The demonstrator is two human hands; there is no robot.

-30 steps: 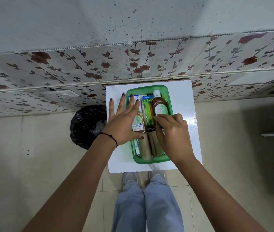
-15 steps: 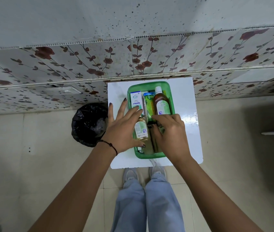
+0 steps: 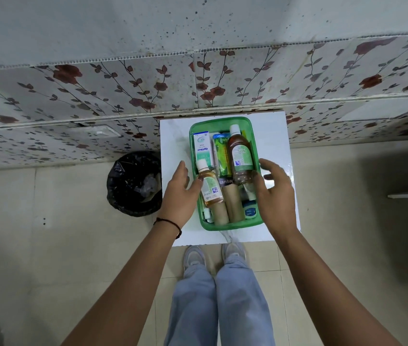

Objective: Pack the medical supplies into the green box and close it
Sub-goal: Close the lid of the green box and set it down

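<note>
**Open green box, both hands at its sides**

We note a beige tiled floor, a wall panel with a red flower print, and a small white square table (image 3: 273, 136) against it. Between the two hands sits the open green plastic box (image 3: 223, 122), no lid in view. The left hand (image 3: 178, 196) hangs at its left wall, fingers spread and empty, fingertips near a small amber bottle with a white cap (image 3: 209, 187). The right hand (image 3: 275, 193) hovers at the right wall, fingers loosely spread, gripping nothing. Beyond the fingers lie a white and teal carton (image 3: 203, 148), a green sachet (image 3: 221, 156) and a large brown bottle (image 3: 239, 156). Left of the left hand stands a black-lined waste bin (image 3: 133, 183).
</note>
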